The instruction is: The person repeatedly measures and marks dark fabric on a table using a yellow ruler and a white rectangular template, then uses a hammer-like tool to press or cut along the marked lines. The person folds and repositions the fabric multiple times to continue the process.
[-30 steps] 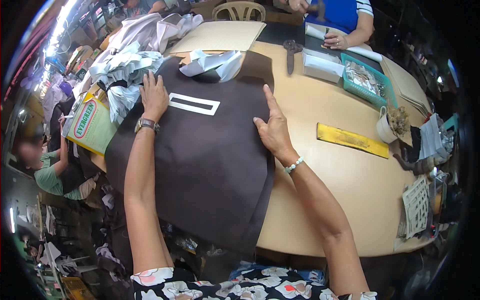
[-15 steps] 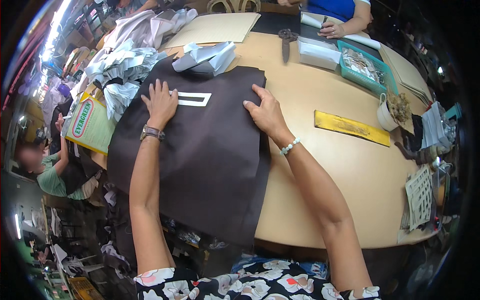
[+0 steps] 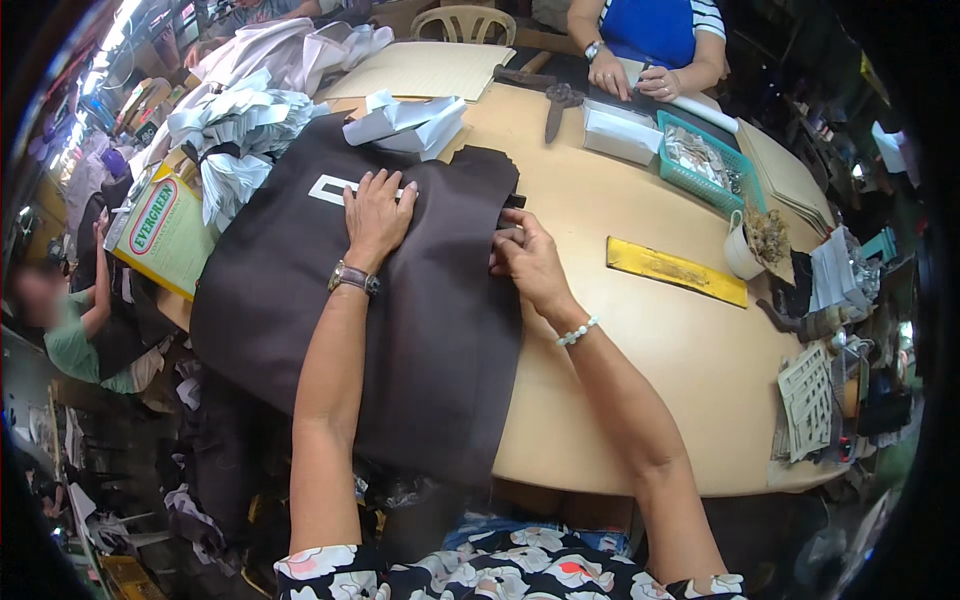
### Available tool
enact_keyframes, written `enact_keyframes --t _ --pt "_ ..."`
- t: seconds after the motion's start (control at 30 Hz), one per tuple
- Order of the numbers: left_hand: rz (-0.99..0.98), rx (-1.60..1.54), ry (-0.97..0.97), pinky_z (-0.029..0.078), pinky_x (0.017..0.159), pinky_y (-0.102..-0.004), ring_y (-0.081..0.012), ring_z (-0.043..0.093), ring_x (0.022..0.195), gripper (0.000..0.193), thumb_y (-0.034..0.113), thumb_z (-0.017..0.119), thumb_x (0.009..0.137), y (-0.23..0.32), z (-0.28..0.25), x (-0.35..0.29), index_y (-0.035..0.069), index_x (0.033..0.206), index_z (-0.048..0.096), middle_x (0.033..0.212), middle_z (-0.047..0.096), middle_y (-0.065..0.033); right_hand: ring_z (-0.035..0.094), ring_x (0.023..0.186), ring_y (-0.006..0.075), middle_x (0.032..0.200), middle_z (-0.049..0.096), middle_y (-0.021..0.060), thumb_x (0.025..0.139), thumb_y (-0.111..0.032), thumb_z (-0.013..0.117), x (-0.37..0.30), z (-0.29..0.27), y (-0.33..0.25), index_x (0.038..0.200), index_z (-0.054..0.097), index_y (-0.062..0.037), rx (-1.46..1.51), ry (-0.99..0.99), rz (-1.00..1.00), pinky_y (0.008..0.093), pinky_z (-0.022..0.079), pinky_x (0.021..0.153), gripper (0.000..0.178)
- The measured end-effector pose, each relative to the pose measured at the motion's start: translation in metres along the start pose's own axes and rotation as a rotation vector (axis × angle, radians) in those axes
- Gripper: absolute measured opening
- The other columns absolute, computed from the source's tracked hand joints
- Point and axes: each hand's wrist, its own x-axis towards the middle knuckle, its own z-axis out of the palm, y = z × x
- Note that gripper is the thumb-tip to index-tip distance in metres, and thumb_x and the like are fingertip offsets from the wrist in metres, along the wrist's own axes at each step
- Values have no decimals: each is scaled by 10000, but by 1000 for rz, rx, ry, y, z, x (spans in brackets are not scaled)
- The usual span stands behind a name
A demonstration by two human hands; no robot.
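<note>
A large dark brown sheet (image 3: 420, 330), like fabric or thin leather, covers the left part of the table and drapes over its front edge. My left hand (image 3: 378, 215) lies flat on it with fingers stretched out, partly covering a white rectangular frame-shaped piece (image 3: 328, 190). At the sheet's right edge, my right hand (image 3: 535, 262) has its fingers curled and pinched on the brown material. Some of those fingertips are hidden by the hand itself. The sheet rises in soft folds between both hands.
White folded papers (image 3: 405, 125) lie just beyond the sheet. A yellow bar (image 3: 675, 270), scissors (image 3: 558, 105), a white box (image 3: 622, 130), a teal basket (image 3: 730, 175) and a cup (image 3: 742, 255) stand rightward. Across the table a person's hands (image 3: 640, 80) hold a pen-like object.
My left hand has slid right across the sheet, onto the frame piece's right part. My right hand has gone from spread fingers to gripping the sheet's edge, which is now rumpled.
</note>
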Motion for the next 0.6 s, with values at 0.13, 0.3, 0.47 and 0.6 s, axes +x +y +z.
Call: enact_keyframes --t 0.13,0.3,0.47,0.6 --pt "4 -4 23 192 1105 -567 -337 386 1325 526 468 473 920 -5 -2 -4 79 1255 590 1362 512 -152 676 711 266 889 664 215 879 -64 562 4 23 -34 1307 375 70 -508 66 -58 341 545 643 486" --pt "29 3 37 201 1099 -573 -336 390 1319 578 518 498 901 1 -5 -5 70 1255 588 1356 515 -158 642 925 422 978 641 294 883 -160 492 34 35 -20 1437 152 59 -1004 -17 -107 459 513 779 685" --pt "52 19 49 211 1094 -577 -334 395 1313 640 565 525 869 0 -4 -4 60 1258 583 1347 521 -154 628 965 434 1050 617 319 858 -209 539 52 29 -21 1425 183 60 -939 46 -45 454 500 835 722" --pt "30 46 6 204 1100 -573 -326 380 1325 694 596 560 829 4 -7 -3 55 1263 578 1363 507 -146 630 1005 389 1176 562 337 711 -244 689 62 -19 -9 1373 318 101 -605 179 -27 394 507 849 833"
